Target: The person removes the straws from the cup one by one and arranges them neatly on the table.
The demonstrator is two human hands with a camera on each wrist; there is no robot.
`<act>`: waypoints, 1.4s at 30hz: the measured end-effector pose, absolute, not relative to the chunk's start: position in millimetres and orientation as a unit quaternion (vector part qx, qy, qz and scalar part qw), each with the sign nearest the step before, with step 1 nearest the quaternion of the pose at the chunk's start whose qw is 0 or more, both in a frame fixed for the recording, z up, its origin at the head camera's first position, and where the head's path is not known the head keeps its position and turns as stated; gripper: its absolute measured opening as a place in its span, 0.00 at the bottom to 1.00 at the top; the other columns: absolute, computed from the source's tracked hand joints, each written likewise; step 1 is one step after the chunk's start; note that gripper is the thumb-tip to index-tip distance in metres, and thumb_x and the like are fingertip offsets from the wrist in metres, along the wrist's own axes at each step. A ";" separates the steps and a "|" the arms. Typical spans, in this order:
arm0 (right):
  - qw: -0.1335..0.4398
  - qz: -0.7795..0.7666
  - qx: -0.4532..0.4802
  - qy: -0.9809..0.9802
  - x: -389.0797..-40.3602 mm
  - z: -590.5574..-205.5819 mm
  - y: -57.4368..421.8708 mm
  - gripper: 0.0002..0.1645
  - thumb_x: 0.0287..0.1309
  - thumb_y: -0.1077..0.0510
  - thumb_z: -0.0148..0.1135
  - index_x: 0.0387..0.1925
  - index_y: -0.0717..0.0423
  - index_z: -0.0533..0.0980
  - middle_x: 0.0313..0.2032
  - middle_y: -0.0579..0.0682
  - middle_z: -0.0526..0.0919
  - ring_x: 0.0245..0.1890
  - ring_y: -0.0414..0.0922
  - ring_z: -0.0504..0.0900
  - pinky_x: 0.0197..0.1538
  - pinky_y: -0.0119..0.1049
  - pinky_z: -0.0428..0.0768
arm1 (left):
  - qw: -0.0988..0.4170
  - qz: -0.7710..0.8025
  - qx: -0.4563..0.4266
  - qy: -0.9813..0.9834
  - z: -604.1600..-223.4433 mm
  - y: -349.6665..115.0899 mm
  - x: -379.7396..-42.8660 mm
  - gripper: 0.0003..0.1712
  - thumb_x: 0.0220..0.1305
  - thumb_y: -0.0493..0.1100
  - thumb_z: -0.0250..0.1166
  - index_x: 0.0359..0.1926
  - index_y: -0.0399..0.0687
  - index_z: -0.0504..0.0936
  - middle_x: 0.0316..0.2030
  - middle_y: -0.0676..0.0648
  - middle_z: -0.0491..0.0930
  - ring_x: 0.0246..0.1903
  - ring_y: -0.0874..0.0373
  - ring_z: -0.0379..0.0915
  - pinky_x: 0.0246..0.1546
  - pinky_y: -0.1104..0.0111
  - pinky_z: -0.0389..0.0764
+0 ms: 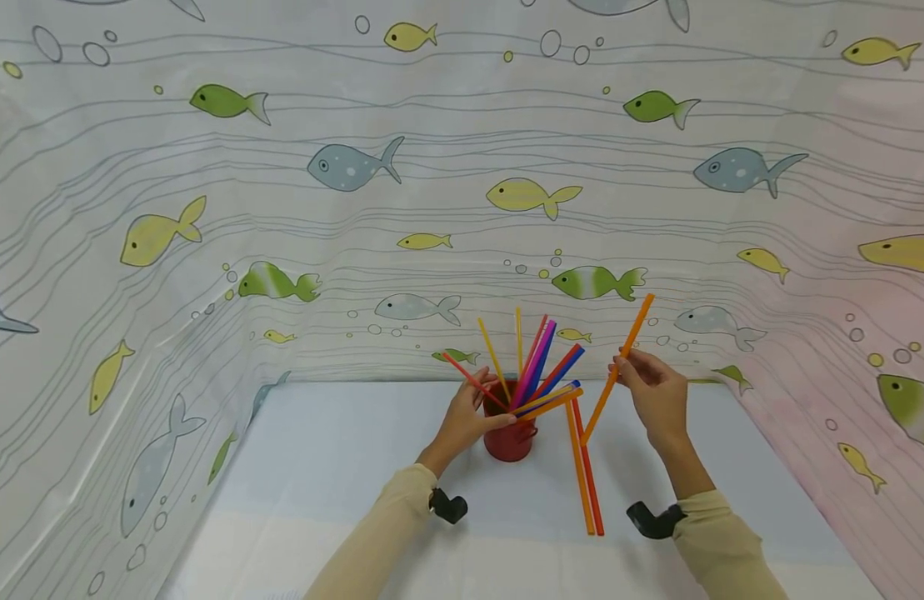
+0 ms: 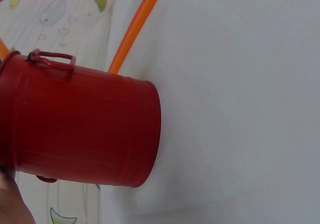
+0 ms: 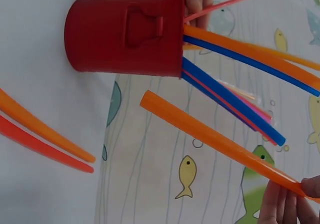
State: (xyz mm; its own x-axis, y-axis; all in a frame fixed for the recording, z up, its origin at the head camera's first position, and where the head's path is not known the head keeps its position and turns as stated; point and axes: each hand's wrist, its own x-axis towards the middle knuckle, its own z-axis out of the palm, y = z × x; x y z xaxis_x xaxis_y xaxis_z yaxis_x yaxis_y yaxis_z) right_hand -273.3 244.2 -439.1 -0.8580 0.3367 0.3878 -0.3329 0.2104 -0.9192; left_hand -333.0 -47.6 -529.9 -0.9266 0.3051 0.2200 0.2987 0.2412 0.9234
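Note:
My left hand [image 1: 464,418] grips a small red metal bucket [image 1: 509,446] near its rim. Several coloured straws lean out of the bucket: yellow, pink, magenta, blue, red and orange. In the right wrist view, a wire handle shows on the bucket's side. To the right, my right hand [image 1: 656,393] pinches an orange straw [image 1: 598,408] held slanted in the air, its lower end apart from the bucket. That straw [image 3: 210,139] also crosses the right wrist view. Only a small part of the left hand [image 2: 12,204] appears in the left wrist view.
An orange straw [image 1: 581,485] and a red straw [image 1: 592,487] lie side by side on the white table [image 1: 327,475], right of the bucket. Behind and on both sides rises a fish-printed curtain [image 1: 462,125]. Black wrist mounts [image 1: 652,521] stick out from the sleeves.

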 end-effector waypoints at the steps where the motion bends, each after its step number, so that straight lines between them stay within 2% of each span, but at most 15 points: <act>1: 0.263 0.621 -0.006 -0.738 -274.1 -442.3 245.1 0.23 0.63 0.53 0.64 0.53 0.66 0.78 0.43 0.59 0.84 0.37 0.38 0.86 0.43 0.28 0.82 | 0.003 0.586 0.192 0.787 -529.6 -47.5 -333.1 0.57 0.49 0.53 0.77 0.75 0.52 0.55 0.65 0.50 0.67 0.68 0.57 0.59 0.66 0.62 0.64; 7: 0.230 0.594 -0.045 -0.770 -278.3 -460.8 248.2 0.25 0.64 0.48 0.63 0.54 0.62 0.79 0.43 0.56 0.86 0.36 0.36 0.85 0.43 0.25 0.81 | 0.005 0.586 0.192 0.787 -529.4 -47.1 -333.0 0.57 0.49 0.53 0.78 0.75 0.51 0.55 0.65 0.51 0.67 0.67 0.58 0.60 0.66 0.62 0.64; 17: 0.175 0.569 -0.060 -0.801 -285.1 -492.3 254.5 0.25 0.64 0.49 0.63 0.53 0.64 0.78 0.42 0.60 0.85 0.34 0.36 0.85 0.40 0.27 0.83 | 0.001 0.589 0.194 0.784 -528.9 -46.5 -332.9 0.58 0.48 0.53 0.78 0.75 0.50 0.55 0.65 0.52 0.67 0.67 0.58 0.60 0.66 0.63 0.62; 22: 0.135 0.568 -0.068 -0.809 -286.3 -505.5 257.2 0.23 0.64 0.52 0.63 0.52 0.66 0.79 0.42 0.61 0.85 0.33 0.38 0.85 0.41 0.33 0.85 | -0.001 0.589 0.194 0.785 -530.3 -46.2 -334.4 0.58 0.49 0.52 0.78 0.75 0.50 0.55 0.65 0.52 0.67 0.67 0.59 0.60 0.67 0.63 0.62; 31: 0.069 0.557 -0.095 -0.822 -286.5 -522.2 259.2 0.25 0.66 0.52 0.61 0.55 0.68 0.76 0.45 0.61 0.84 0.38 0.44 0.85 0.48 0.44 0.83 | 0.000 0.588 0.192 0.786 -530.4 -47.0 -333.7 0.58 0.48 0.53 0.78 0.75 0.50 0.54 0.65 0.53 0.67 0.67 0.60 0.60 0.66 0.64 0.63; 37: 0.047 0.535 -0.098 -0.838 -287.6 -532.9 259.6 0.24 0.66 0.54 0.61 0.55 0.69 0.76 0.44 0.61 0.84 0.36 0.45 0.85 0.46 0.45 0.84 | -0.001 0.588 0.191 0.786 -529.5 -46.3 -333.7 0.57 0.49 0.52 0.78 0.75 0.51 0.55 0.65 0.52 0.67 0.67 0.59 0.60 0.66 0.63 0.63; 42: 0.034 0.514 -0.106 -0.850 -287.6 -544.1 258.7 0.23 0.65 0.55 0.62 0.53 0.70 0.77 0.40 0.60 0.85 0.34 0.45 0.85 0.41 0.42 0.85 | 0.000 0.584 0.189 0.789 -530.8 -45.9 -334.4 0.57 0.50 0.53 0.77 0.75 0.51 0.55 0.65 0.51 0.67 0.68 0.57 0.60 0.66 0.62 0.64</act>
State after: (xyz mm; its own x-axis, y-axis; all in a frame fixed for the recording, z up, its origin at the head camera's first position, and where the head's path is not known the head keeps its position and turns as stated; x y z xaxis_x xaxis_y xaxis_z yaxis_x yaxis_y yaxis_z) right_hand -287.6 258.7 -544.1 -0.9753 0.2148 -0.0521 0.1459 0.4482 -0.8820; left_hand -334.4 -45.9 -530.8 -0.9283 0.2982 0.2219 0.2993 0.2457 0.9220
